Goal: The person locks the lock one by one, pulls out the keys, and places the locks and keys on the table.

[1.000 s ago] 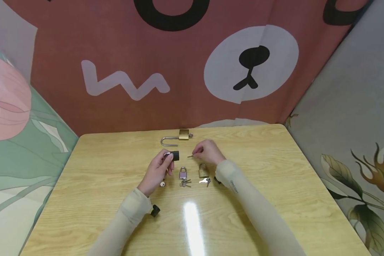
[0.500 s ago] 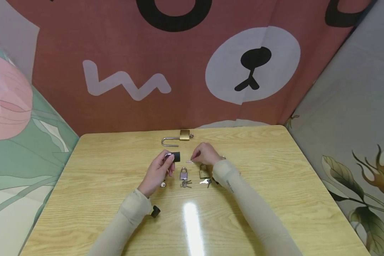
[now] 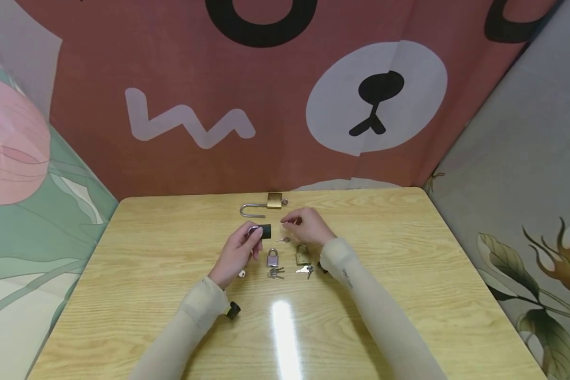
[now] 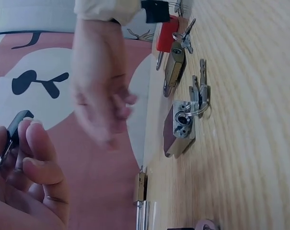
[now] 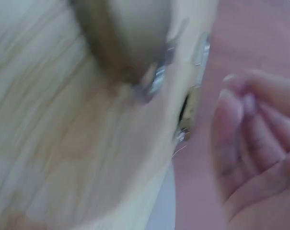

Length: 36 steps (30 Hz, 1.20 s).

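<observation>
My left hand [image 3: 237, 250] pinches a black padlock [image 3: 266, 231] by its shackle end, above the table. In the left wrist view the black padlock [image 4: 17, 125] sits between thumb and fingers. To its right hovers my right hand [image 3: 309, 224], fingers loosely bent and holding nothing that I can see. In the right wrist view this hand [image 5: 260, 139] is blurred, its thumb and forefinger close together. Below it a small key [image 3: 283, 239] lies on the table. Nearer me stand a purple padlock [image 3: 272, 258] and a brass padlock [image 3: 303, 256].
At the table's [image 3: 171, 253] back lies a brass padlock with a long shackle [image 3: 274, 200], its shackle open. Key sets [image 3: 275, 273] and other keys [image 3: 305, 269] lie before the middle padlocks. A red padlock [image 4: 167, 36] shows in the left wrist view. A patterned cloth [image 3: 209, 169] hangs behind.
My right hand lowered the key to the table, let go of it and rose away. My left hand, with the black padlock, shifted slightly right.
</observation>
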### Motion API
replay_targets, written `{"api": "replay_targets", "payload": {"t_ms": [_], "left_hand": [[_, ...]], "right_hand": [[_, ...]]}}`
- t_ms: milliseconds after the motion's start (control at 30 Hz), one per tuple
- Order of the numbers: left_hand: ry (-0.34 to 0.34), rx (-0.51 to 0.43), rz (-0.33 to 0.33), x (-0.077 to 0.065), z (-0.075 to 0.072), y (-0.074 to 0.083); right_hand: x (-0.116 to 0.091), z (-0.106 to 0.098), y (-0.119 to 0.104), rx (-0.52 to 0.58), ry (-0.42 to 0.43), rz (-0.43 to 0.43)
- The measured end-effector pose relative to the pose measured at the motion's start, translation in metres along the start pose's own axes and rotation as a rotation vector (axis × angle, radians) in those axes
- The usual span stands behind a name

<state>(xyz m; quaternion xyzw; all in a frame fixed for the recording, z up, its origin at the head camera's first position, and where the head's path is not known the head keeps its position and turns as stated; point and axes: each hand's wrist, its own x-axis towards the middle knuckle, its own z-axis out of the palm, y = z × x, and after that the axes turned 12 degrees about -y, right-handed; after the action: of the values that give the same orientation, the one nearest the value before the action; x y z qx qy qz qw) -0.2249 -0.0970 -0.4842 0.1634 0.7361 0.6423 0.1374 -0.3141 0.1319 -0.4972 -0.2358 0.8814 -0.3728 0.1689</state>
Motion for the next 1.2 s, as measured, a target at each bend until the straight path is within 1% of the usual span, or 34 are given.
{"api": "replay_targets", "payload": {"t_ms": [100,167,200,233,300,367,400,500,600,667,733,800,867,933,1033,1133,1200], "left_hand": [[0.005,0.018,-0.007,0.004,0.0,0.0],[-0.001,0.033,-0.013,0.007,0.0,0.0],[-0.008,0.041,-0.012,0.009,0.0,0.0],[-0.017,0.048,-0.011,0.01,0.0,0.0],[-0.033,0.058,-0.006,0.012,0.001,0.0],[-0.037,0.058,-0.004,0.013,0.001,0.0],[-0.035,0.052,0.0,0.014,0.002,-0.001],[0.0,0.004,0.008,0.017,0.002,-0.003],[0.023,-0.019,0.036,0.02,0.002,-0.004],[0.037,0.011,0.052,0.022,0.002,-0.005],[0.038,0.07,0.077,0.024,0.003,-0.006],[0.036,0.141,0.094,0.027,0.004,-0.009],[0.014,0.195,0.105,0.028,0.005,-0.011],[-0.024,0.231,0.106,0.027,0.006,-0.014],[-0.097,0.239,0.065,0.026,0.009,-0.015],[-0.159,0.255,0.016,0.029,0.011,-0.017],[-0.183,0.303,-0.011,0.033,0.011,-0.019]], "right_hand": [[-0.002,-0.002,-0.01,0.126,-0.021,-0.117],[-0.004,-0.004,-0.017,0.218,-0.053,-0.18],[-0.005,-0.005,-0.021,0.244,-0.07,-0.208],[-0.006,-0.005,-0.025,0.257,-0.085,-0.228],[-0.007,-0.005,-0.03,0.235,-0.098,-0.264],[-0.009,-0.004,-0.034,0.205,-0.101,-0.273],[-0.01,-0.004,-0.036,0.193,-0.099,-0.273],[-0.01,-0.003,-0.04,0.216,-0.081,-0.247],[-0.008,-0.002,-0.041,0.304,-0.059,-0.219],[-0.007,-0.001,-0.041,0.368,-0.045,-0.204],[-0.006,-0.001,-0.039,0.411,-0.039,-0.195],[-0.005,0.0,-0.036,0.43,-0.039,-0.188],[-0.005,0.001,-0.032,0.431,-0.043,-0.174],[-0.004,0.002,-0.028,0.431,-0.042,-0.154],[-0.005,0.003,-0.023,0.394,-0.018,-0.11],[-0.004,0.002,-0.02,0.294,0.009,-0.064],[-0.003,0.001,-0.017,0.22,0.016,-0.027]]}}
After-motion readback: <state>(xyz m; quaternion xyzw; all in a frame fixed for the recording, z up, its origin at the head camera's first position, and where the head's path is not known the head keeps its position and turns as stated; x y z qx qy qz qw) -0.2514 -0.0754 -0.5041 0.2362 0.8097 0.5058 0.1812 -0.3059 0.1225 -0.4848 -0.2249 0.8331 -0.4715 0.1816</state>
